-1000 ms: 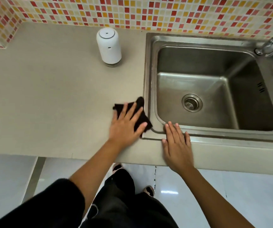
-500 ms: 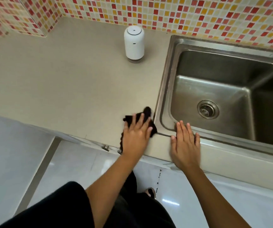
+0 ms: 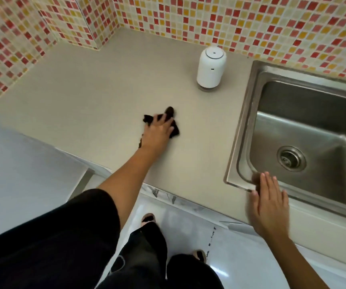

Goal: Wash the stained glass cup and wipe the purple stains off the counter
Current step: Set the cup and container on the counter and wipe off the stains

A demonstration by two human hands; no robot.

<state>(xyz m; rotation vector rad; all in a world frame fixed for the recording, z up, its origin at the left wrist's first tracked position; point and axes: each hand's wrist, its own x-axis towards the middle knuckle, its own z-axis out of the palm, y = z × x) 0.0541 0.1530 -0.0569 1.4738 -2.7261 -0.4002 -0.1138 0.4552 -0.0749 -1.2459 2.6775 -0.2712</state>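
My left hand (image 3: 157,132) presses flat on a black cloth (image 3: 171,113) in the middle of the beige counter (image 3: 84,97), well left of the sink. The cloth sticks out beyond the fingertips and on the right of the hand. My right hand (image 3: 269,202) hovers open with straight fingers over the counter's front edge, at the near left corner of the steel sink (image 3: 243,126). No glass cup is in view. No purple stain shows on the counter.
A white cylindrical dispenser (image 3: 210,67) stands at the back of the counter beside the sink. The sink basin has a drain (image 3: 290,158). Mosaic tile walls (image 3: 188,15) close the back and left. My legs and the white floor lie below the counter edge.
My left hand slid the cloth from beside the sink rim leftward and away from me across the counter. My right hand lifted slightly off the counter edge. The view swung left.
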